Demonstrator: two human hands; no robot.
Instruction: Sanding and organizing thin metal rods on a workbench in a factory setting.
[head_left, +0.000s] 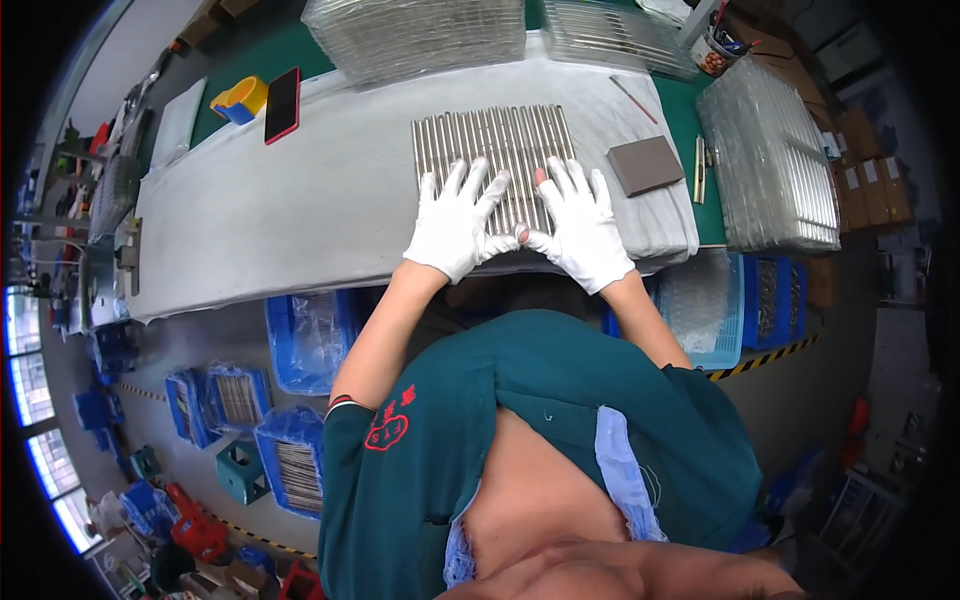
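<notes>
A row of slim metal rods (492, 135) lies side by side on the pale cloth (270, 200) that covers most of the green tabletop (677, 95), close to the edge nearest the person. Both gloved hands rest on its near part: the left hand (452, 222) over the left side, the right hand (585, 228) over the right. Their fingers are spread wide and laid forward along the rods, closed around nothing; the thumbs point inward and nearly meet. That flat spread probably holds the rods level and snug against one another, since round pieces could roll apart. The right glove leaves the thumb tip and one fingertip bare, perhaps for better feel.

The cloth likely cushions the metal and slows rolling. Just right of the row sits a grey-brown block (645, 166), within easy reach. Stacked clear plastic trays (415, 40) stand along the far edge, with another wrapped stack (768, 155) at the right, seemingly set outward to leave working room. A red-edged phone (283, 105) and a yellow tape dispenser (240, 100) lie well apart, far left.
</notes>
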